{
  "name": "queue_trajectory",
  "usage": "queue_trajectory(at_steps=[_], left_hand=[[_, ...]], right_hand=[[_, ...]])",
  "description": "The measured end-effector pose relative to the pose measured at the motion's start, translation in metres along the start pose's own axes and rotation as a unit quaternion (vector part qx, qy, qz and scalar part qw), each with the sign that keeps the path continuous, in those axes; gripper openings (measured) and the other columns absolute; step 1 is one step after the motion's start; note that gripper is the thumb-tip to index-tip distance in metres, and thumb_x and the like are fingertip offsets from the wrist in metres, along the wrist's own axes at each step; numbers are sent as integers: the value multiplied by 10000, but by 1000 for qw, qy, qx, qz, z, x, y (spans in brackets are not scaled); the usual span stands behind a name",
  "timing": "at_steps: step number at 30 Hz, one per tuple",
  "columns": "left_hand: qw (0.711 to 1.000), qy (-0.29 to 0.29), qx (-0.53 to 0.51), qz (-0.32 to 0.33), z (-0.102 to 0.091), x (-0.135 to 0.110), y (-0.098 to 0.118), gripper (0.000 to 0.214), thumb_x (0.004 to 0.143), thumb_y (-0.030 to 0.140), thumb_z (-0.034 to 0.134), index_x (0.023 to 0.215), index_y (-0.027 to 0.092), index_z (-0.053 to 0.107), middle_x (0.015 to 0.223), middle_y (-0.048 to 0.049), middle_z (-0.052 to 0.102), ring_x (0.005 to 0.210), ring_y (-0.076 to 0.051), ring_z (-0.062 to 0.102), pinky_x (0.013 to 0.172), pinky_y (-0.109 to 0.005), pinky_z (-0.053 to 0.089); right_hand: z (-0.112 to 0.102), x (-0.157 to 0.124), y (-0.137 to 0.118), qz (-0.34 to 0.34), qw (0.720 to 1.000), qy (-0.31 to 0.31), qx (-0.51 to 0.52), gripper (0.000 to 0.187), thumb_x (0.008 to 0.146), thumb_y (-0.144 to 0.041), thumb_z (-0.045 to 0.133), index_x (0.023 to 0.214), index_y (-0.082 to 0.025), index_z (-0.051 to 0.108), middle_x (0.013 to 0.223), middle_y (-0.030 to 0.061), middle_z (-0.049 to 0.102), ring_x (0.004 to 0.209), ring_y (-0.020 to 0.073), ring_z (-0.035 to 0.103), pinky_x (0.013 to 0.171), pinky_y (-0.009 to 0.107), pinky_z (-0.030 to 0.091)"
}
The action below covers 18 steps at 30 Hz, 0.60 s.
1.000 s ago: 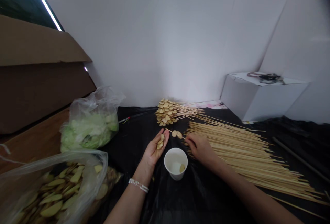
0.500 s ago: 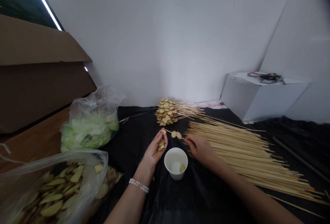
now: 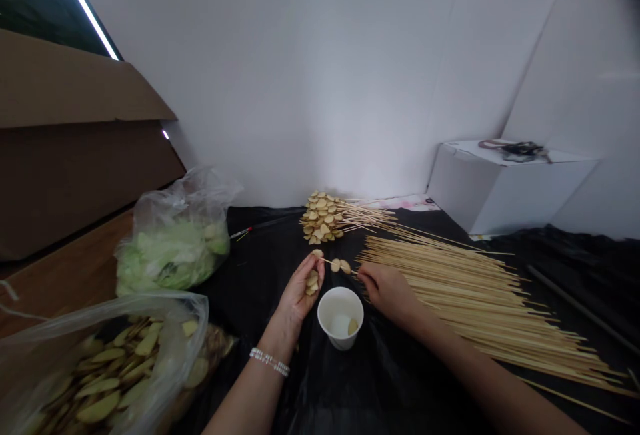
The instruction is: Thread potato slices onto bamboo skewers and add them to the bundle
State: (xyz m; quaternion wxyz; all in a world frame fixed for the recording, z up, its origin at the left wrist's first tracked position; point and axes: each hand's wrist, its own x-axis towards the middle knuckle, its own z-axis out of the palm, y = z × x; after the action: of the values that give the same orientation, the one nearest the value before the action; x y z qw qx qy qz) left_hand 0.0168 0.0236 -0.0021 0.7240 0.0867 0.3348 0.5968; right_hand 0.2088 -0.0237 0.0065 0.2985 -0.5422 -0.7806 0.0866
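My left hand (image 3: 300, 288) is cupped around several pale yellow potato slices (image 3: 312, 283), and its fingertips pinch another slice (image 3: 317, 253) at the tip of a thin bamboo skewer (image 3: 336, 264). Two more slices sit threaded on that skewer. My right hand (image 3: 387, 291) holds the skewer's lower end, beside a large spread of loose bamboo skewers (image 3: 475, 295). Between my hands and just below them stands a white paper cup (image 3: 340, 328) with a slice and something white inside.
A bunch of skewers loaded with slices (image 3: 317, 218) lies beyond my hands on black plastic sheeting (image 3: 390, 381). At the left are a bag of slices (image 3: 100, 381) and a bag of green leaves (image 3: 173, 255). A cardboard box (image 3: 75, 141) and white box (image 3: 500, 188) stand behind.
My left hand has risen toward the skewer tip and now pinches a slice there. My right hand has shifted slightly down and left, and the skewer has tilted a little.
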Motion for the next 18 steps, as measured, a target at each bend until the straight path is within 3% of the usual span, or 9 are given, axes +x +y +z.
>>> queue_trajectory(at_steps=[10,18], left_hand=[[996,-21,-44,-73,2,-4,9,127,883,124,521,924,103,639,710,-51,667,541,-80,636,485,-127,523],[997,-32,-25,-60,2,-5,5,129,877,84,515,964,107,608,731,-49,652,542,-68,622,456,-112,504]], right_hand=[[-1,0,-1,-5,1000,-12,1,219,906,-218,439,719,-193,551,726,17,627,692,135,541,638,233,319],[0,0,-1,2,1000,-22,-6,241,916,-238,422,718,-200,554,730,18,632,700,138,548,650,237,324]])
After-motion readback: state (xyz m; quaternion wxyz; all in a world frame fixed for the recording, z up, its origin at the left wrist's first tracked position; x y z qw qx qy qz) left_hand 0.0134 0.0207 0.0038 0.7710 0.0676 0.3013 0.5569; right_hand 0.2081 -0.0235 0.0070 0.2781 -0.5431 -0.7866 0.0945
